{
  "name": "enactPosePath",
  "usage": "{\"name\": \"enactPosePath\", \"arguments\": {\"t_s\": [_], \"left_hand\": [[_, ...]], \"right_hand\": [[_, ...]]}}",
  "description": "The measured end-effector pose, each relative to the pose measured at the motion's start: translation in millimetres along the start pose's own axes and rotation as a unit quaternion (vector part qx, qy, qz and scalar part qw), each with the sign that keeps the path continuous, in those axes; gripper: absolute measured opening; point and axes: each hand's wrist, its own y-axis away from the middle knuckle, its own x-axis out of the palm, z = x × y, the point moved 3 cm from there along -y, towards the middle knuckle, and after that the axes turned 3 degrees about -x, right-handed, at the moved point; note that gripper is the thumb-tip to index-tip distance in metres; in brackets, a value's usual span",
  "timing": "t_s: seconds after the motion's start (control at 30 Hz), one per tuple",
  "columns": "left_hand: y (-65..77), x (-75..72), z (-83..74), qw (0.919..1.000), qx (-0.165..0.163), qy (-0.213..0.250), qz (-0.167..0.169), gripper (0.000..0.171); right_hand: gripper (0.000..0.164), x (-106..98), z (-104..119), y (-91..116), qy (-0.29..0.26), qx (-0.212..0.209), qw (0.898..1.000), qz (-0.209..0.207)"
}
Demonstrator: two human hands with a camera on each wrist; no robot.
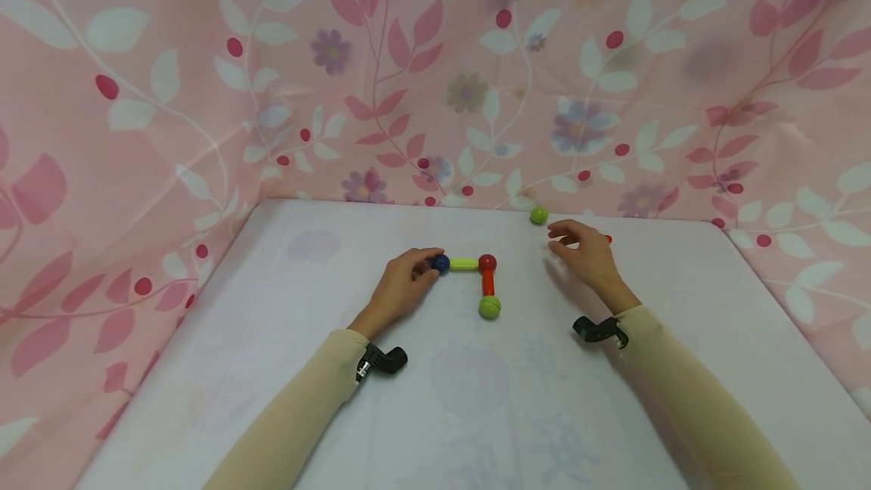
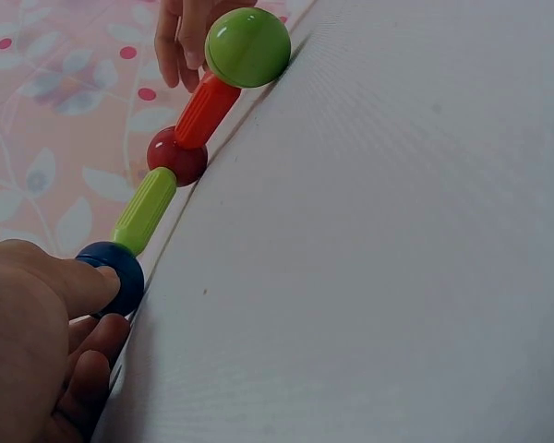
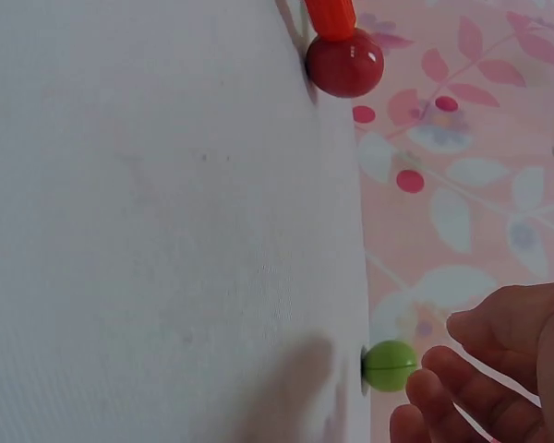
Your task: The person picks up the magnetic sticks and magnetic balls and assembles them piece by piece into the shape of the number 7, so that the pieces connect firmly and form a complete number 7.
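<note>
My left hand (image 1: pixel 403 283) pinches a dark blue ball (image 1: pixel 441 263) between thumb and fingers. A yellow-green rod (image 1: pixel 464 265) joins that ball to a dark red ball (image 1: pixel 487 263). From the red ball an orange-red rod (image 1: pixel 488 283) runs toward me, ending in a green ball (image 1: pixel 489 307); together they form an L on the table. My right hand (image 1: pixel 587 254) hovers above the tabletop with fingers loosely bent and nothing between them. Beyond its fingertips lies a loose green ball (image 1: pixel 539 215). Behind that hand a small red piece (image 1: pixel 609 239) shows, mostly hidden.
A white cloth covers the table (image 1: pixel 435 399). Pink floral curtain (image 1: pixel 408 82) hangs along the back and both sides, with the loose green ball close to the table's far edge. Each sleeved wrist wears a black camera mount (image 1: pixel 388 360).
</note>
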Motion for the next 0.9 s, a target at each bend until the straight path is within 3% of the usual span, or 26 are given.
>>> {"name": "enactPosePath", "arguments": {"t_s": [0.9], "left_hand": [[-0.7, 1.4, 4.3, 0.9999, -0.01, -0.006, 0.003, 0.041]], "right_hand": [[0.026, -44, -48, -9, 0.055, 0.051, 0.997, -0.022]]}}
